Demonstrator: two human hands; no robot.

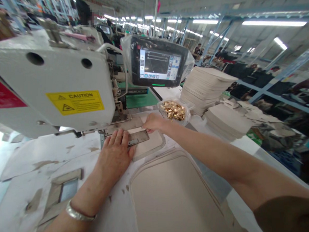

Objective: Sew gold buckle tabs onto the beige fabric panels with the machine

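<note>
Hands [117, 156] partly hide the flat metal frame [140, 136].

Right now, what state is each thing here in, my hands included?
Left hand: palm down, touching the metal frame.
Right hand: curled at the frame's right end.
Panel: flat, partly beneath the frame.
Machine: running or stopped, cannot tell.
Screen: lit.
Bowl: uncovered, holding heaped gold pieces.
Front pile: lying flat, edges uneven.
Tall stack: standing.
Bracelet: worn.
Ceiling lights: on.
</note>
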